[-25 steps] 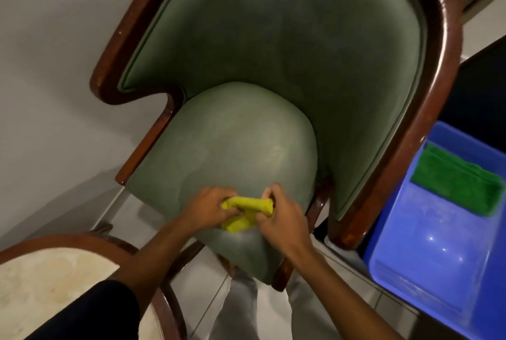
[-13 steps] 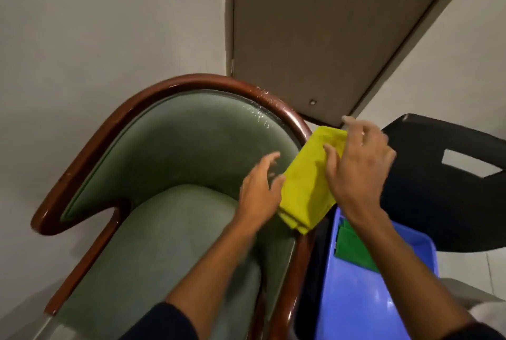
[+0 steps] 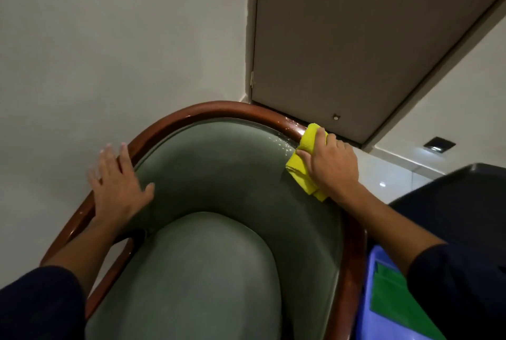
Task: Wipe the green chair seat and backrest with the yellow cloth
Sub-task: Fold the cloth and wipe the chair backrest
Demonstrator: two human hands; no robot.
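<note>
The green chair fills the lower middle, with its seat (image 3: 202, 279) in front and the curved green backrest (image 3: 219, 170) behind, edged by a glossy brown wooden rim (image 3: 208, 109). The folded yellow cloth (image 3: 304, 164) lies pressed on the backrest's upper right, over the rim, where water droplets shine. My right hand (image 3: 332, 164) is closed on the cloth and covers its right side. My left hand (image 3: 117, 186) rests flat, fingers spread, on the left rim and backrest edge, holding nothing.
A blue plastic tub (image 3: 383, 320) with a green cloth (image 3: 394, 301) in it sits at the lower right beside the chair. A black chair (image 3: 454, 203) stands at the right. A grey door (image 3: 356, 38) and white wall (image 3: 109, 38) are right behind the backrest.
Both hands lifted the yellow cloth from the seat's front edge and unfolded it. Now only my right hand holds it, on the backrest's top right, and my left hand has gone to the left rim.
</note>
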